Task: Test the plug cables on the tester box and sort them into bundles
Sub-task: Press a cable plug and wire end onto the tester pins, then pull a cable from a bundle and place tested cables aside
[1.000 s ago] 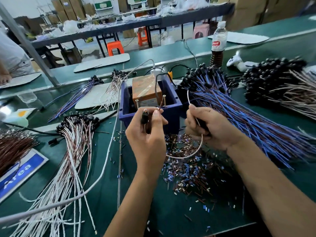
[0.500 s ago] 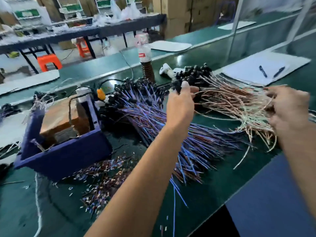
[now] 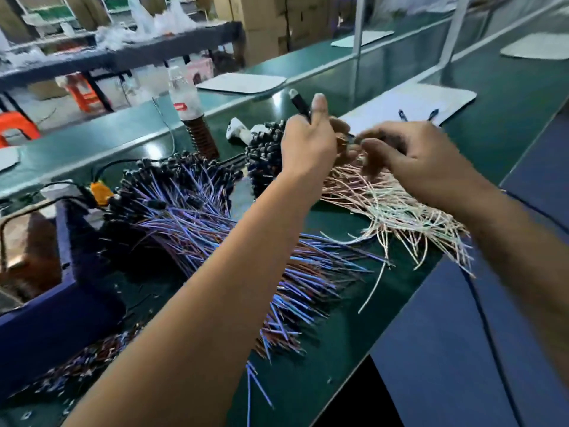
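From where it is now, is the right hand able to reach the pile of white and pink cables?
Probably yes. The right hand already hovers at the plug end of the pile of white and pink cables, beside the left hand, and nothing lies between.

Your right hand is motion-blurred, so its fingers and what they pinch can't be read. Your left hand covers the lower part of the black barrel plug. The dark blue tester box is cut by the left edge, its contents smeared.
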